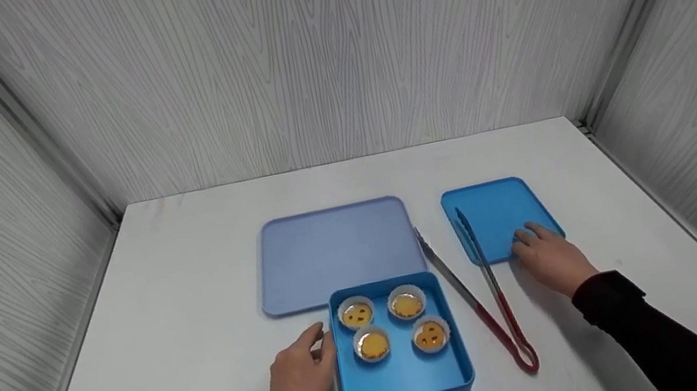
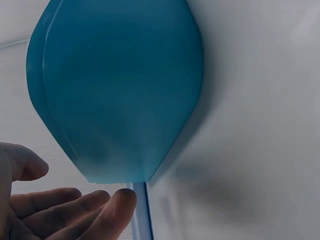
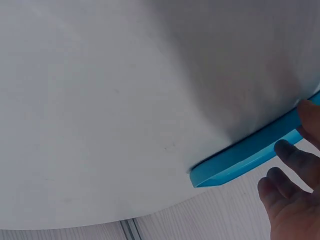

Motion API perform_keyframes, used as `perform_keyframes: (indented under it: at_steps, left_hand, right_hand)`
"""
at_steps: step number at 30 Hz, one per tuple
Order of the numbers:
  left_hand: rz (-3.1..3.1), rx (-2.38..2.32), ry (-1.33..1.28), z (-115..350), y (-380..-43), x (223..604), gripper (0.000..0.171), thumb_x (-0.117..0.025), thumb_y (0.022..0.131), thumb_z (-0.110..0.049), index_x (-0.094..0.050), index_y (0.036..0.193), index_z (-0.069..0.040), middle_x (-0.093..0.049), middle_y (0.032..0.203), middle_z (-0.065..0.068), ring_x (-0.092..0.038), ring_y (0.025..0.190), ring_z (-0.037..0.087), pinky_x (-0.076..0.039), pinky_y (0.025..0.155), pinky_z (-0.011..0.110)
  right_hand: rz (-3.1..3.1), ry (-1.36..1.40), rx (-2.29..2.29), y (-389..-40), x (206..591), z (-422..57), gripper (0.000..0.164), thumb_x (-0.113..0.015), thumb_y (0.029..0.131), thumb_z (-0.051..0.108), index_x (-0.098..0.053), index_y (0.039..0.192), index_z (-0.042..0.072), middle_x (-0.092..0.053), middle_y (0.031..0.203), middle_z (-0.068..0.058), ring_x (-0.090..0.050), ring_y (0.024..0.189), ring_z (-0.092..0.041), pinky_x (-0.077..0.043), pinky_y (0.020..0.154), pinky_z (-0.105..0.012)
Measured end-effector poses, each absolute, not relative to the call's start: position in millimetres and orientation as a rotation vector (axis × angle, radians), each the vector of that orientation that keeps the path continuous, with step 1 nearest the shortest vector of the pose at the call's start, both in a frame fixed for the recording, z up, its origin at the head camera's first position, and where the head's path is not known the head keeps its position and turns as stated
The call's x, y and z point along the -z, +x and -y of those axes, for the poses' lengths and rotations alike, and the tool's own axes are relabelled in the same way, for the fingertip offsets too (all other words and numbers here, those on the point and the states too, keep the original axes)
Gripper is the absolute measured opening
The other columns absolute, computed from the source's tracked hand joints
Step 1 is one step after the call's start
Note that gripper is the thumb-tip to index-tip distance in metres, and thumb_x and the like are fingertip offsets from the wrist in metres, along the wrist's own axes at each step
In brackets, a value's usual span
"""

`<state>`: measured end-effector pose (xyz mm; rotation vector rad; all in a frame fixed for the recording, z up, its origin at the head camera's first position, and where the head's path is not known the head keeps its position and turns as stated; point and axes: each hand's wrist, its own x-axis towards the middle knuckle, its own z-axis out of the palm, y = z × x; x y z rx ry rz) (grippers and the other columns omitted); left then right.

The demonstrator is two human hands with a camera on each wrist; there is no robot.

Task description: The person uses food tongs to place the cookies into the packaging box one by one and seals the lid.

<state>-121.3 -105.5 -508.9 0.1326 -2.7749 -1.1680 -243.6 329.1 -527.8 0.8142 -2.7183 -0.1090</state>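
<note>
A deep blue box (image 1: 407, 386) holds several small egg tarts (image 1: 373, 345) in pale cups, two with dark spots showing. Beside its left wall is my left hand (image 1: 302, 379), thumb and fingers loosely bent with nothing between them. In the left wrist view the box's blue wall (image 2: 120, 90) stands just beyond the fingertips. My right hand (image 1: 552, 260) is at the near right edge of a shallow blue tray (image 1: 494, 206). The right wrist view has the thumb at the tray's rim (image 3: 240, 157), the other fingers spread above its inner side.
Red-handled tongs (image 1: 512, 331) lie spread between the box and my right hand, one tip over the small blue tray. A flat lavender tray (image 1: 337, 255) lies behind the box. Grey wood-grain panels (image 1: 324, 56) enclose the white table (image 1: 175, 269) at the back and sides.
</note>
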Motion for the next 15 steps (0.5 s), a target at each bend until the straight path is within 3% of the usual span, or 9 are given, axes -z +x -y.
perform_keyframes:
  at_steps: [9, 15]
  left_hand:
    - [2.699, 1.073, 0.053, 108, -120, 494, 0.035, -0.064, 0.1, -0.023, -0.071, 0.126, -0.002, -0.075, 0.115, 0.013, -0.076, 0.09, 0.023, -0.059, 0.082, 0.041]
    - [2.68, 1.034, 0.002, 107, -119, 489, 0.034, -0.065, 0.099, -0.022, -0.071, 0.126, -0.002, -0.075, 0.115, 0.013, -0.076, 0.089, 0.021, -0.059, 0.081, 0.042]
  right_hand:
    - [2.722, 0.826, 0.112, -243, 528, -332, 0.019, -0.07, 0.088, -0.006, -0.063, 0.106, -0.006, -0.071, 0.109, -0.023, -0.065, 0.11, -0.042, -0.054, 0.091, -0.051]
    - [2.707, 0.834, 0.088, -243, 524, -337, 0.019, -0.067, 0.089, -0.007, -0.057, 0.106, -0.006, -0.071, 0.105, -0.025, -0.07, 0.101, -0.039, -0.052, 0.096, -0.052]
